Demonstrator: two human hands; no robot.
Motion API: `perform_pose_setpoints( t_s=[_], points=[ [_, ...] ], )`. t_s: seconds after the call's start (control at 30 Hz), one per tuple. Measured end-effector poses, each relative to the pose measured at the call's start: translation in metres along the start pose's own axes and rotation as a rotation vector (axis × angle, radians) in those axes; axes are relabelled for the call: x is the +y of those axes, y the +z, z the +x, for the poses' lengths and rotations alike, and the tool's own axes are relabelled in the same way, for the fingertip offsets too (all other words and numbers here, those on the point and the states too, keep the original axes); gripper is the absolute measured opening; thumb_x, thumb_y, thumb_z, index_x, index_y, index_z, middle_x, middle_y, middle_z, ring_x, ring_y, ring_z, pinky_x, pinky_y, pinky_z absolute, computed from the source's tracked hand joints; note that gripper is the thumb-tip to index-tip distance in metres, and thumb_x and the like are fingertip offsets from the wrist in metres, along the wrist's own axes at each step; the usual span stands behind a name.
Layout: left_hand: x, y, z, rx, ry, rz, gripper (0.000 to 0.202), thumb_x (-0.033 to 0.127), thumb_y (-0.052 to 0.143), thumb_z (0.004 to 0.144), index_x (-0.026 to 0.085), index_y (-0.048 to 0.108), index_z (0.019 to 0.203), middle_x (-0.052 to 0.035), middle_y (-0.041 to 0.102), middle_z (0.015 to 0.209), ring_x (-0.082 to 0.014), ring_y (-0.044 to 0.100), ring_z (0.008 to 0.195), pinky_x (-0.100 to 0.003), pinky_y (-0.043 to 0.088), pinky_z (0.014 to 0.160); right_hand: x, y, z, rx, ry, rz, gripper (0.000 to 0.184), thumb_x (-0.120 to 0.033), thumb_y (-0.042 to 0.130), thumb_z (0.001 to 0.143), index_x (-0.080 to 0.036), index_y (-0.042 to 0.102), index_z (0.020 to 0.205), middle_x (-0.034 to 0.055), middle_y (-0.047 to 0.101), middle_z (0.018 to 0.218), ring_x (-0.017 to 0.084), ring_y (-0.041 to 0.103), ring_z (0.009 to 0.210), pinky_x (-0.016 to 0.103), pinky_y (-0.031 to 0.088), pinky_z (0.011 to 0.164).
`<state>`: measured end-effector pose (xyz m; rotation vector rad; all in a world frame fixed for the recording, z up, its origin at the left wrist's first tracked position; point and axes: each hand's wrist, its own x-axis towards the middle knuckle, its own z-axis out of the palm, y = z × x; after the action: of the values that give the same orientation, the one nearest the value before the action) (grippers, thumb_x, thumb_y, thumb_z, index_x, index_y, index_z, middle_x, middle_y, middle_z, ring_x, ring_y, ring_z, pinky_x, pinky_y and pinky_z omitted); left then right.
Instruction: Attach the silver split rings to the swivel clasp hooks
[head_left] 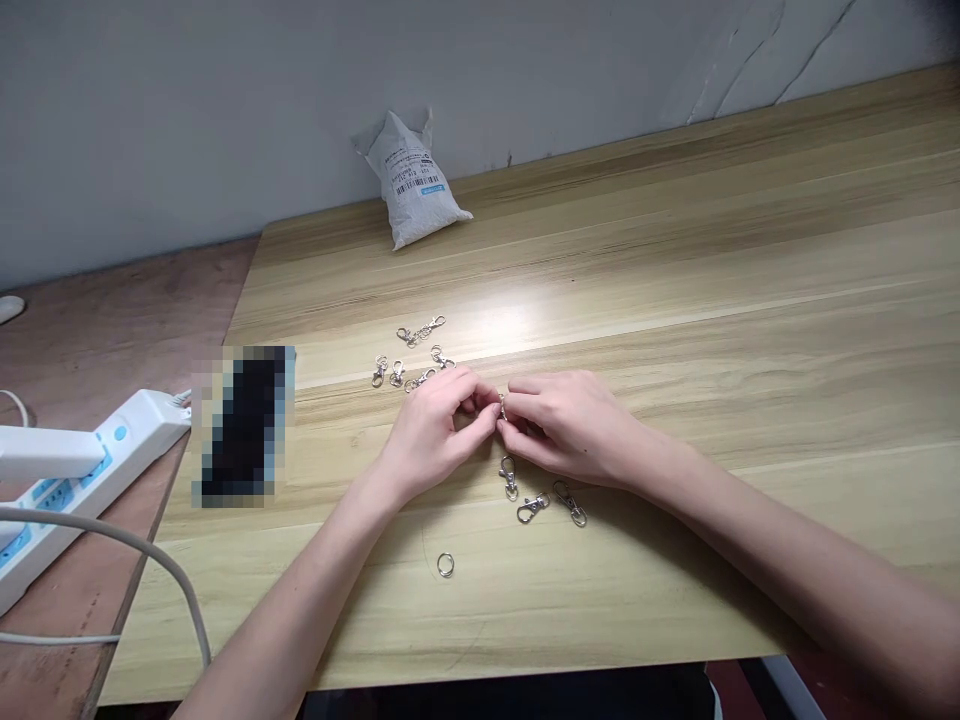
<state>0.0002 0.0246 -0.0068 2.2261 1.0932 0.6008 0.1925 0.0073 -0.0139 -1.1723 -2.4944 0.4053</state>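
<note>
Together at the table's [675, 300] middle, our left hand [431, 430] and right hand [570, 425] pinch one small metal clasp [502, 405] between fingertips, held up for close work; loose clasps [536, 500] and a ring [445, 565] lie toward the near edge; the bag's [412, 180] printed label at the far edge is too small to read.
</note>
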Motion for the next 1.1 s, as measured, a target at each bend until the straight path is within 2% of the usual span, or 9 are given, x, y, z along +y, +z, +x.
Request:
perform_pose_setpoints(
  t_s=[0.17,1.1],
  points=[
    [0.0012,0.0005,0.0,-0.01,0.013,0.008,0.008,0.016,0.055,0.089,0.017,0.063,0.091,-0.0019,0.058,0.082,-0.0143,0.052,0.079,-0.029,0.043,0.073,0.0002,-0.0002,-0.0003,-0.003,-0.001,0.0,0.021,-0.024,0.046,0.089,-0.016,0.059,0.074,-0.0001,0.055,0.067,0.009,0.032,0.054,0.028,0.017,0.051],
    [0.0007,-0.0001,-0.0011,-0.007,-0.003,-0.018,0.01,0.015,0.055,0.089,0.017,0.063,0.094,-0.0015,0.057,0.083,-0.013,0.053,0.076,-0.028,0.044,0.072,-0.0003,-0.0015,0.0,0.014,-0.018,0.062,0.02,-0.021,0.045,0.089,-0.015,0.06,0.078,0.0012,0.059,0.071,0.009,0.039,0.056,0.028,0.02,0.052]
  ],
)
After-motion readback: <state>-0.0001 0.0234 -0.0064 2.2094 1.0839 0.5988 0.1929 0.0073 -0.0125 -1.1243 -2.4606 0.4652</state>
